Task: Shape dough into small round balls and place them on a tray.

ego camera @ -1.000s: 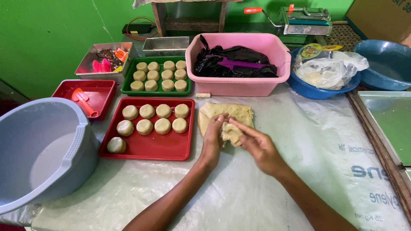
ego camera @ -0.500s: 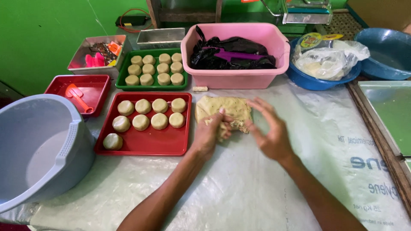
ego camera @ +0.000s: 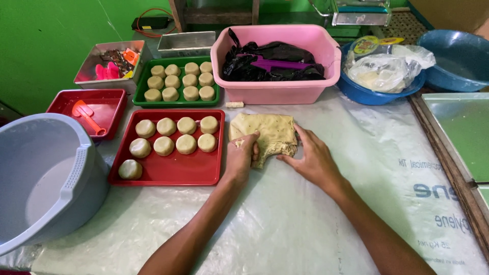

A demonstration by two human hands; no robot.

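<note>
Beside the red tray (ego camera: 168,170), just to its right on the plastic-covered table (ego camera: 305,219), lies the slab of pale dough (ego camera: 267,133), and both hands are on its near edge. Only the head view shows this. Left hand (ego camera: 242,158) has its fingers curled over the slab's near-left corner, closed on the dough there. Right hand (ego camera: 313,158) lies flatter against the slab's right side, thumb and forefinger pinching the ragged lower lip; the rest of that hand is loosely spread.

Half a second ago the right hand stood lifted off to the right of the slab, with a small piece between the two hands; a second ago both were bunched over the near edge. Now the right hand has come back down onto the slab, and the near edge looks torn, a notch showing between the hands. By my reading, another portion is being worked loose.

On the red tray sit nine round dough pieces (ego camera: 165,145), with bare space in its near half. Beyond that tray a green tray (ego camera: 175,102) holds more rounds, and right of the green one stands a pink tub (ego camera: 277,91).
</note>
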